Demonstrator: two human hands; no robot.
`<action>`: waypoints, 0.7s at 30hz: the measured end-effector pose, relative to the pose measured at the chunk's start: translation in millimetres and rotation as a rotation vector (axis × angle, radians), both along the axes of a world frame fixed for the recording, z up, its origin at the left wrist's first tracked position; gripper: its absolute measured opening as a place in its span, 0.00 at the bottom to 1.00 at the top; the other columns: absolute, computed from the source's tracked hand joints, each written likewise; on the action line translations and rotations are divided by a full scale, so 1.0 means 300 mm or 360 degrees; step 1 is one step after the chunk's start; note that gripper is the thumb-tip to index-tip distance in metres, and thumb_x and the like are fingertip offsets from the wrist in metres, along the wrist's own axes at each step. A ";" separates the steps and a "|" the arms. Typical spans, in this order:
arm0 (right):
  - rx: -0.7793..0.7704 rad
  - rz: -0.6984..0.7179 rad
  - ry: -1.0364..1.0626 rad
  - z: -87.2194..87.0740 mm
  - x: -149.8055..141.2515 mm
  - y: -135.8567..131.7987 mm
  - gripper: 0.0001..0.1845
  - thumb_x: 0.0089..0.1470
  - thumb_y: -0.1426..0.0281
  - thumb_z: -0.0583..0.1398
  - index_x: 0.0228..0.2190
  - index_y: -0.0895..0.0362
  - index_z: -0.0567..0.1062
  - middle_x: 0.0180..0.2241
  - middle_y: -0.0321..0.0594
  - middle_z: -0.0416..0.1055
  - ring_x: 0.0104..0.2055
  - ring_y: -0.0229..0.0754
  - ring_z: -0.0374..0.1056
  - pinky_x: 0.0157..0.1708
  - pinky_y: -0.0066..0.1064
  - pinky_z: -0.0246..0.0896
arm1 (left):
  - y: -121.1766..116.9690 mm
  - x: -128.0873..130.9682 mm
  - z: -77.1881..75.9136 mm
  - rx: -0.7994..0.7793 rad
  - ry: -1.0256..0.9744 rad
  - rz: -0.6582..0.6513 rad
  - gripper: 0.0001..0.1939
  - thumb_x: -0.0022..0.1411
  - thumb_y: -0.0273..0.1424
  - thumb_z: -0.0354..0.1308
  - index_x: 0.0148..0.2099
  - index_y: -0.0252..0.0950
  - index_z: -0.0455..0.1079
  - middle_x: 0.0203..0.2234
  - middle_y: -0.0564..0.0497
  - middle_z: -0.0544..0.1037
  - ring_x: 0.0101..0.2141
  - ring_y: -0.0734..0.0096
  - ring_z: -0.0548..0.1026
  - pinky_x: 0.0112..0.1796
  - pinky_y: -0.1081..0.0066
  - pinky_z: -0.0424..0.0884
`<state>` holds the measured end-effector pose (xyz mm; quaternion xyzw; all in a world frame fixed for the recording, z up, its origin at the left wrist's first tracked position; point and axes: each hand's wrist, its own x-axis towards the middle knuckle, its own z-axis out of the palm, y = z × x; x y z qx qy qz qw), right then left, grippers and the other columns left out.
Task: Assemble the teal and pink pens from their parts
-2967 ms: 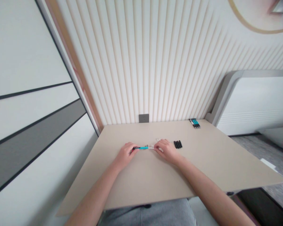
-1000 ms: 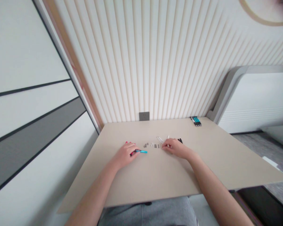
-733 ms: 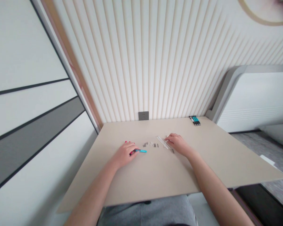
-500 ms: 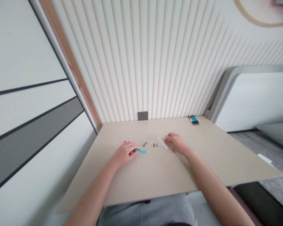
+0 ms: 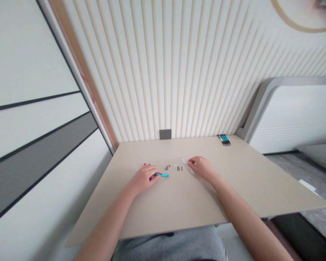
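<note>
On the table (image 5: pixel 179 203), the left hand (image 5: pixel 143 178) pinches a teal-and-black pen (image 5: pixel 161 175), the right hand (image 5: pixel 202 168) rests loosely open beside white rods (image 5: pixel 187 165), small grey parts (image 5: pixel 167 167) lie within reach between them, and spare pens (image 5: pixel 224 139) sit apart at the far edge.

The right hand (image 5: pixel 202 168) has left the teal pen (image 5: pixel 164 175) for white rods (image 5: pixel 187 165).

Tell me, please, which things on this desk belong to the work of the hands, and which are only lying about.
In the work:
- left hand, holding a teal pen
- right hand, beside thin white rods
- small pen parts

Lying about:
- row of teal-and-black pens
- wall socket
</note>
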<state>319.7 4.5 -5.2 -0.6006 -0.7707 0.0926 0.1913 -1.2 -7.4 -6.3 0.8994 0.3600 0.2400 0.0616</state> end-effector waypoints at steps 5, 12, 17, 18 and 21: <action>-0.0041 -0.0250 0.0095 0.027 0.099 0.006 0.16 0.60 0.63 0.53 0.36 0.57 0.79 0.34 0.43 0.78 0.38 0.43 0.72 0.37 0.29 0.58 | -0.002 -0.001 0.003 -0.0008 0.0038 -0.0001 0.07 0.64 0.31 0.55 0.43 0.40 0.73 0.36 0.49 0.79 0.41 0.64 0.76 0.49 0.61 0.67; -0.0306 -0.0386 0.0009 -0.008 0.209 -0.105 0.11 0.53 0.64 0.59 0.27 0.56 0.78 0.28 0.42 0.77 0.32 0.44 0.72 0.30 0.30 0.55 | 0.002 -0.001 0.004 0.0020 0.0016 -0.0021 0.07 0.65 0.31 0.55 0.43 0.40 0.73 0.37 0.49 0.79 0.41 0.63 0.75 0.46 0.62 0.68; -0.0260 -0.0463 -0.0016 -0.042 0.172 -0.201 0.09 0.55 0.65 0.57 0.30 0.54 0.77 0.32 0.43 0.77 0.37 0.46 0.73 0.33 0.31 0.57 | 0.008 0.003 0.008 0.0054 -0.0036 -0.0012 0.06 0.65 0.31 0.55 0.42 0.41 0.72 0.36 0.49 0.79 0.40 0.64 0.75 0.46 0.62 0.67; -0.0249 -0.0477 -0.0040 -0.042 0.160 -0.210 0.09 0.56 0.66 0.57 0.30 0.54 0.77 0.32 0.44 0.77 0.37 0.47 0.73 0.33 0.31 0.57 | 0.010 0.003 0.009 0.0059 -0.0059 -0.0003 0.06 0.65 0.31 0.55 0.42 0.40 0.72 0.36 0.50 0.79 0.39 0.65 0.75 0.46 0.63 0.67; -0.0207 -0.0545 -0.0166 -0.026 0.114 -0.221 0.11 0.58 0.68 0.55 0.29 0.55 0.76 0.32 0.45 0.76 0.36 0.47 0.73 0.32 0.31 0.57 | 0.016 -0.001 0.010 0.0061 -0.0104 0.0038 0.06 0.66 0.31 0.55 0.43 0.40 0.72 0.35 0.50 0.78 0.38 0.66 0.75 0.43 0.65 0.68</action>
